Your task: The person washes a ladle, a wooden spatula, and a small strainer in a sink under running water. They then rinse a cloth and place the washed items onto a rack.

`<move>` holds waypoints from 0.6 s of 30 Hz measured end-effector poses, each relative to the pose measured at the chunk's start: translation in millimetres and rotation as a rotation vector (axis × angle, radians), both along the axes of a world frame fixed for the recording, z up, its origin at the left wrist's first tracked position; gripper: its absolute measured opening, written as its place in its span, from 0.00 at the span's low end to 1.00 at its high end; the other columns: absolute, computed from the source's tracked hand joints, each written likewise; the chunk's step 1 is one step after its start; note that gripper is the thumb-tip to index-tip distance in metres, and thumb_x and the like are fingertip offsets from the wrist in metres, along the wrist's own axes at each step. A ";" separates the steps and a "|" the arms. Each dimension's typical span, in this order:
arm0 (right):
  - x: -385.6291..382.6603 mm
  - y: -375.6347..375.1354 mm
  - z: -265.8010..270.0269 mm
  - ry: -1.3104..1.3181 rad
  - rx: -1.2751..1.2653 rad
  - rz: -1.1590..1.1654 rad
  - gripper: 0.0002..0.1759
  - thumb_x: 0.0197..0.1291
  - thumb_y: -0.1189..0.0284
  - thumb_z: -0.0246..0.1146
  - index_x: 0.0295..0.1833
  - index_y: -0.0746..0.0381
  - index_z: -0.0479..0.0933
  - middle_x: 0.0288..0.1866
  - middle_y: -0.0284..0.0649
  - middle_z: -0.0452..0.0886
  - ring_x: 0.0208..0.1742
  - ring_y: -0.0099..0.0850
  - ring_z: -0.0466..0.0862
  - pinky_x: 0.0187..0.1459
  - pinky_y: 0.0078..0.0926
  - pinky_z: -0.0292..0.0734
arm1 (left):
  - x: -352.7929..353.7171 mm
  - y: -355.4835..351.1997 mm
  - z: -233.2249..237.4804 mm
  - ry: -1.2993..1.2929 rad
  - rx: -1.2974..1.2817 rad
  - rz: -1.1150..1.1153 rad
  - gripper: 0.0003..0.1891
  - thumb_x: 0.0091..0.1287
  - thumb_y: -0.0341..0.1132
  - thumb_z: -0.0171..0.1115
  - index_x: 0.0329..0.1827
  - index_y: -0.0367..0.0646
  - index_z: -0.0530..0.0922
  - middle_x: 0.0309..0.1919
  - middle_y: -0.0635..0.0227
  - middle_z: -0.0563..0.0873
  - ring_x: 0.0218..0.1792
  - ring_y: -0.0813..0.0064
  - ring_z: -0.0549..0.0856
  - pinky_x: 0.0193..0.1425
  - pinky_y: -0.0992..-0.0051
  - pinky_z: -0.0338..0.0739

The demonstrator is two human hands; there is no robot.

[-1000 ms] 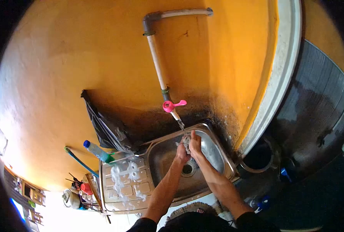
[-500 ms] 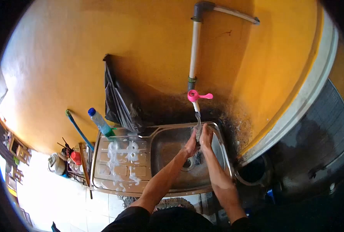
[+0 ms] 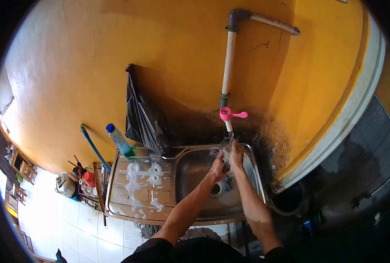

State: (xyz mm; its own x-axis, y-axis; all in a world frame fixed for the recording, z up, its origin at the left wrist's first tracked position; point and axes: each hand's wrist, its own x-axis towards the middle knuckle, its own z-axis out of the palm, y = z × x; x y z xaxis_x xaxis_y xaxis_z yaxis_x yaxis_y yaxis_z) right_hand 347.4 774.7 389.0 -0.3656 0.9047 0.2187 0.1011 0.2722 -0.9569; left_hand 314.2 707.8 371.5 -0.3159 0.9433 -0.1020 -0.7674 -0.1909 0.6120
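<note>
Water runs from the white tap spout (image 3: 228,126) with a pink handle (image 3: 226,114) and splashes over my hands. My left hand (image 3: 218,166) and my right hand (image 3: 236,157) face each other under the stream, above the basin of the metal sink (image 3: 190,175). A greyish, rough-looking mass (image 3: 226,151) shows between them. Spray blurs it, so I cannot make out its kind. The fingers of both hands look closed around it, partly hidden by the splash. Below my hands lies the round drain (image 3: 217,189).
White foam (image 3: 133,184) covers parts of the drainboard (image 3: 120,193). A plastic bottle (image 3: 119,139) with green liquid stands at its back edge. Beside it a black plastic bag (image 3: 144,118) hangs on the wall. A dark bucket (image 3: 287,204) sits right of the sink.
The water now sprays out more widely around my hands and the greyish mass. The view has shifted slightly, moving the scene a little right and down.
</note>
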 end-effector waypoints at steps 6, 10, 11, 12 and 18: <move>8.0 -11.7 -2.7 0.052 0.260 0.068 0.16 0.50 0.67 0.50 0.38 0.70 0.64 0.37 0.47 0.64 0.39 0.36 0.65 0.42 0.29 0.60 | -9.2 7.6 17.3 0.015 -0.077 -0.022 0.28 0.59 0.56 0.30 0.47 0.43 0.66 0.43 0.63 0.73 0.43 0.73 0.72 0.49 0.74 0.64; 11.8 9.3 -30.1 0.114 0.228 0.218 0.16 0.52 0.63 0.48 0.26 0.65 0.71 0.24 0.42 0.73 0.27 0.34 0.72 0.30 0.30 0.66 | -21.6 14.3 6.5 -0.099 0.255 -0.259 0.27 0.59 0.54 0.32 0.52 0.43 0.62 0.49 0.64 0.68 0.51 0.67 0.65 0.56 0.71 0.54; 14.3 9.0 -27.1 -0.113 0.174 0.037 0.17 0.53 0.62 0.47 0.24 0.64 0.72 0.22 0.39 0.74 0.24 0.32 0.72 0.27 0.30 0.66 | -20.7 13.6 -4.9 -0.092 0.239 -0.266 0.27 0.59 0.54 0.32 0.52 0.43 0.62 0.49 0.64 0.68 0.51 0.67 0.65 0.56 0.71 0.54; 1.7 38.0 -81.0 -0.036 -0.079 0.003 0.18 0.55 0.63 0.44 0.28 0.65 0.72 0.25 0.39 0.73 0.25 0.28 0.70 0.29 0.27 0.65 | -20.3 17.8 -20.9 -0.017 0.135 -0.110 0.26 0.59 0.54 0.34 0.52 0.43 0.63 0.49 0.65 0.68 0.51 0.67 0.65 0.56 0.71 0.54; 4.8 7.0 -59.2 0.196 0.069 0.043 0.08 0.53 0.70 0.49 0.35 0.62 0.70 0.34 0.36 0.72 0.36 0.27 0.70 0.38 0.25 0.64 | 5.3 2.4 14.4 -0.096 -0.137 0.014 0.21 0.57 0.48 0.44 0.45 0.41 0.69 0.42 0.64 0.73 0.44 0.68 0.71 0.49 0.70 0.63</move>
State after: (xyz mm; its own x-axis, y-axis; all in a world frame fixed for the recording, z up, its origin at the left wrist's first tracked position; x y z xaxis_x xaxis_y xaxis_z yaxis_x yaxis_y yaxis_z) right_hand 352.2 781.7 329.8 -0.3479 0.8697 0.3500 -0.0981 0.3375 -0.9362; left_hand 319.5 710.1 385.9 -0.3113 0.9141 -0.2600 -0.8215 -0.1213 0.5571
